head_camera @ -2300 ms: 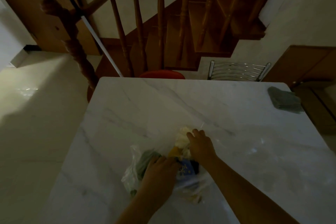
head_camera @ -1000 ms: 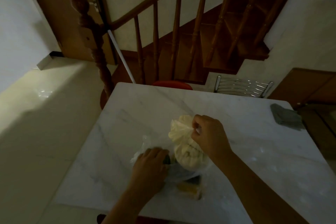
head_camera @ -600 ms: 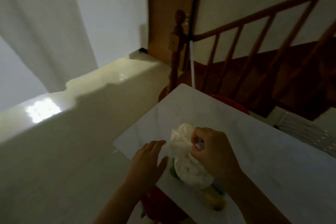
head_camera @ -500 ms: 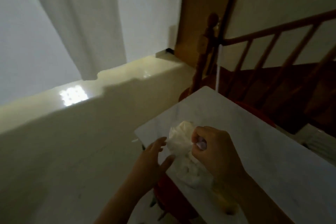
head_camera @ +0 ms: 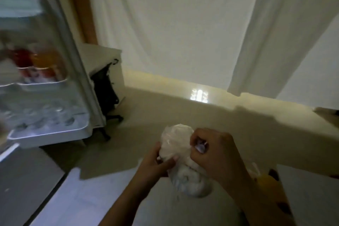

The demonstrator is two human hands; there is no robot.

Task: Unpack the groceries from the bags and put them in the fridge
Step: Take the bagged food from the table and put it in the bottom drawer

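We note a pale curtain [head_camera: 183, 24] hanging to a cream floor [head_camera: 183, 115]. A light patch [head_camera: 199, 95] reflects there; room dim.

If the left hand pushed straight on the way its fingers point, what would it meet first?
The left hand already holds the white bagged bundle; its fingers point right, so next would probably come the right hand gripping the far side.

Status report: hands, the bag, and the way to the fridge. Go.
Both hands on bag: right hand grips its top, left hand pinches its side. White bag held in the air. Fridge door open at left. Nothing seen between.
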